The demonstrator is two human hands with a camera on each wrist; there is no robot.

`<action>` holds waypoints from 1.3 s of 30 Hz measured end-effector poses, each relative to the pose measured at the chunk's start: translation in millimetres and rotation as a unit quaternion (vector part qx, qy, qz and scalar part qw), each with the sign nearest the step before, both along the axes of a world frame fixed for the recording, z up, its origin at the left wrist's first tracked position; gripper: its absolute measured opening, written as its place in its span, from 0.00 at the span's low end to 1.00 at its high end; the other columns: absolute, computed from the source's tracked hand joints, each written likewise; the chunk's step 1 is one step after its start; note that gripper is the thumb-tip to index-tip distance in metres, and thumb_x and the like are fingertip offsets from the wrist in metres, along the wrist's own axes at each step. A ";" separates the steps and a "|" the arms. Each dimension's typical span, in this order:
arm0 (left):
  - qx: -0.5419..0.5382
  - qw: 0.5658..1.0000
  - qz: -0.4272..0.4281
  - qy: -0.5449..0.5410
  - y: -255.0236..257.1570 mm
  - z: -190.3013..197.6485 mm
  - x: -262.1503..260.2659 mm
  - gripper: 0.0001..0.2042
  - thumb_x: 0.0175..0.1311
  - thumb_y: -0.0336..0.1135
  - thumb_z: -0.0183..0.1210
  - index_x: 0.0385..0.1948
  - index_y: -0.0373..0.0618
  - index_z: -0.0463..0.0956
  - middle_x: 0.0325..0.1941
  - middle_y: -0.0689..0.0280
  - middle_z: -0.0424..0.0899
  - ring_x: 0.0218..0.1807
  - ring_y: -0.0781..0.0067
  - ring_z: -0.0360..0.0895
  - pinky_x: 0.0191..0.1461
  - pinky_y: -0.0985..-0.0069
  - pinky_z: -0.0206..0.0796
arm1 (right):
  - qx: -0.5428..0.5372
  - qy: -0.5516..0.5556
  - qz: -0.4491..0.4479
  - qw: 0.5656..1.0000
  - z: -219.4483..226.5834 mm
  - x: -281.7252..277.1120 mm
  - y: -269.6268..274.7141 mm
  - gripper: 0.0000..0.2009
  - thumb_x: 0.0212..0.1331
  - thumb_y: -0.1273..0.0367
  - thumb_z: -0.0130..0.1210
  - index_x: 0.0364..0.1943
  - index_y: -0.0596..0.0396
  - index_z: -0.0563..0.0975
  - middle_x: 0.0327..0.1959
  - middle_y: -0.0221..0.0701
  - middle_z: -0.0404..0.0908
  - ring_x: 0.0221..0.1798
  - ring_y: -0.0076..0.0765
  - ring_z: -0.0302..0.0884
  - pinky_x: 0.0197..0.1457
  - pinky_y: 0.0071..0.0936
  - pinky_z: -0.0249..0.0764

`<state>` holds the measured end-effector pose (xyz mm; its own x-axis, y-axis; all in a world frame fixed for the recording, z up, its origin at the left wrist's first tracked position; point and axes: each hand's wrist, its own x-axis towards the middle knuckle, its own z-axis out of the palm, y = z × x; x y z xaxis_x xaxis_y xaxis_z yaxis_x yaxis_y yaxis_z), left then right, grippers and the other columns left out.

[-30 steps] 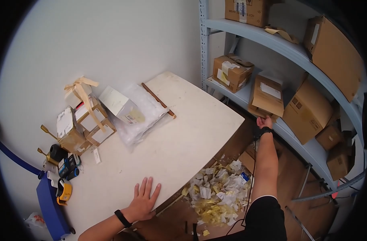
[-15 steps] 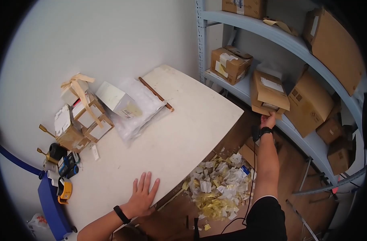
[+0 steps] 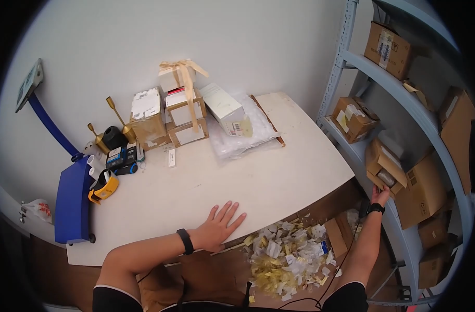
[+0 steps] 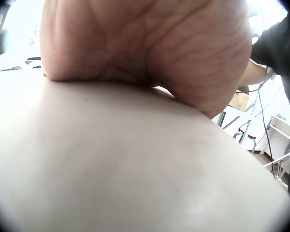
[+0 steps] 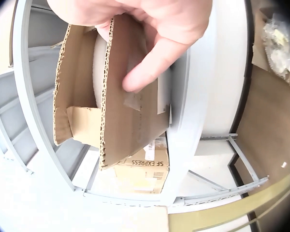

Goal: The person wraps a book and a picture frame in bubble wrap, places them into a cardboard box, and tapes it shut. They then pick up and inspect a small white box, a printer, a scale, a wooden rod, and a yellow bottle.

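Head view, right fingers [image 3: 375,193] gripping open carton [image 3: 379,156], its contents [image 3: 386,178] mostly hidden, left fingers [image 3: 229,212] spread on table [image 3: 279,182]

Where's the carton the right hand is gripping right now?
Head view, right side: the gripped carton is at the front edge of the grey-blue shelf, in the right hand, between a taped box and a larger carton.

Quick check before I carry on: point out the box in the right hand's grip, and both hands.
Box [image 5: 124,118]: right wrist view, on its outer panel below the thumb.
Right hand [image 3: 380,196]: head view, on the hand's middle.
Left hand [image 3: 215,232]: head view, on its back.
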<state>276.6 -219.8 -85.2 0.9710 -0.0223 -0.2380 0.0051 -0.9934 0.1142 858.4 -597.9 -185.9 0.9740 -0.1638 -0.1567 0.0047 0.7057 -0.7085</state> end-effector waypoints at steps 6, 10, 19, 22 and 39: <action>-0.008 1.000 -0.005 -0.018 2.0 -8.3 -4.4 0.62 0.44 0.43 0.74 0.78 0.44 0.35 0.80 0.35 0.35 0.81 0.30 0.35 0.73 0.32 0.43 | 0.023 -0.060 0.036 0.997 30.7 7.7 -22.1 0.15 0.64 0.70 0.54 0.53 0.58 0.75 0.54 0.36 0.78 0.56 0.42 0.76 0.57 0.39 0.78; -0.008 1.000 -0.009 -0.027 2.7 -12.0 -5.0 0.62 0.44 0.41 0.74 0.78 0.44 0.34 0.80 0.35 0.35 0.81 0.31 0.34 0.74 0.32 0.42 | 0.018 -0.102 0.075 0.992 52.3 -14.3 -27.6 0.13 0.66 0.70 0.53 0.52 0.58 0.75 0.53 0.35 0.81 0.53 0.37 0.81 0.56 0.34 0.79; -0.036 0.999 -0.010 0.010 7.9 -9.6 -3.7 0.59 0.51 0.55 0.68 0.78 0.42 0.34 0.81 0.36 0.34 0.82 0.33 0.33 0.76 0.34 0.36 | -0.019 -0.180 0.289 0.940 166.0 -179.8 17.8 0.14 0.70 0.70 0.48 0.56 0.58 0.73 0.57 0.37 0.81 0.59 0.39 0.80 0.63 0.39 0.78; -0.123 0.992 0.011 -0.028 13.9 -13.9 -14.1 0.54 0.54 0.56 0.66 0.77 0.39 0.42 0.80 0.38 0.43 0.81 0.38 0.40 0.77 0.40 0.41 | 0.017 -0.123 0.424 0.897 211.3 -267.6 62.9 0.18 0.68 0.71 0.48 0.60 0.60 0.71 0.61 0.39 0.79 0.63 0.43 0.77 0.69 0.45 0.74; -0.132 0.759 0.279 -0.573 71.3 99.1 -241.3 0.22 0.60 0.35 0.65 0.55 0.36 0.74 0.49 0.54 0.82 0.52 0.52 0.79 0.55 0.63 0.70 | 0.006 -0.037 0.644 0.764 146.4 -651.5 326.0 0.14 0.70 0.69 0.46 0.57 0.58 0.71 0.52 0.37 0.81 0.51 0.37 0.84 0.49 0.37 0.84</action>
<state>35.3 -148.5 13.9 0.4122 0.5689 0.7117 0.1640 -0.8147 0.5562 206.9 -271.9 -39.4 0.3313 0.9395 -0.0869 -0.6598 0.1649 -0.7332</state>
